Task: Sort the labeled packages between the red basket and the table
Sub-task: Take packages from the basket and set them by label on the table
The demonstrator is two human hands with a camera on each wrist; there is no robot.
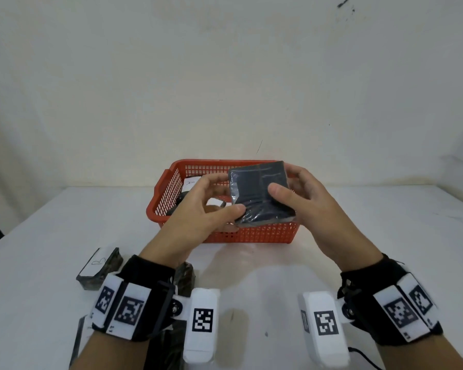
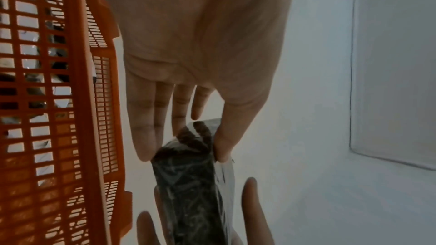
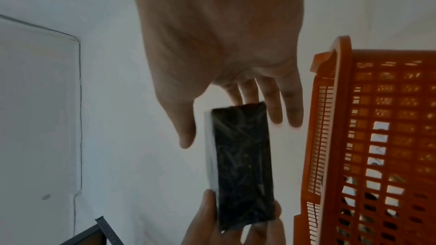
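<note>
Plastic-wrapped, the dark package (image 1: 262,193) is pinched at opposite edges by left hand (image 1: 209,206) and right hand (image 1: 302,196) above the basket (image 1: 251,233); it seems light, stiff, slippery, best gripped by its edges.

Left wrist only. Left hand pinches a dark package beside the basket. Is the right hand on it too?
Observer: Yes. In the head view the right hand grips the package opposite the left hand, thumb on its upper face.
Operator: Is it over the basket?
Observer: Above the near right part of the basket, clear of the rim.
Operator: Label showing?
Observer: Not in the head view: the upper face is plain dark. The right wrist view shows a white layer along one side, with no writing visible.
Operator: Anything on the table?
Observer: One package with what looks like a B lies on the table, near left.
</note>
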